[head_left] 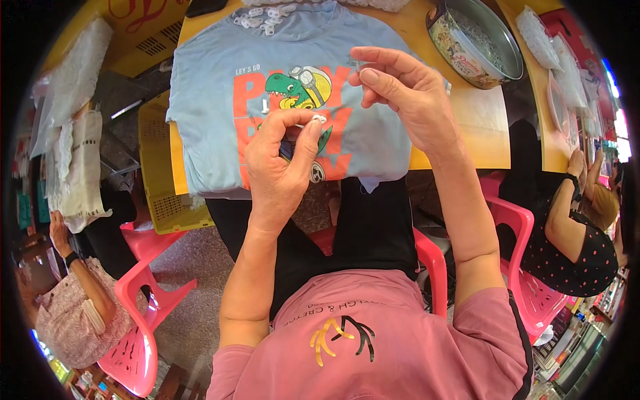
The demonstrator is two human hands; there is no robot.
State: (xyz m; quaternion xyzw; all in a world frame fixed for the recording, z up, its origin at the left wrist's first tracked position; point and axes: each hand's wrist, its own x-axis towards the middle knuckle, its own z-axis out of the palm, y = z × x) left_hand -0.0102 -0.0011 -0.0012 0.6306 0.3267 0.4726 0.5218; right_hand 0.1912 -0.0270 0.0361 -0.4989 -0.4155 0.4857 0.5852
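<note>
My left hand (277,150) pinches a small white plastic piece (320,119) between thumb and forefinger, above the printed front of a light blue T-shirt (210,100). Higher and to the right, my right hand (407,90) has its thumb and fingers drawn together around something thin and see-through, too small to make out. The shirt lies spread on the yellow table and carries a dinosaur picture. Near its collar sits a pile of small white plastic pieces (267,19). One more white piece (265,105) rests by the dinosaur, close to my left fingers.
A round tin (460,50) with small clear pieces inside stands at the table's (477,133) far right. Left of the table is a yellow plastic crate (157,160). People sit on pink chairs (143,293) at both sides, beside bags of white items (80,73).
</note>
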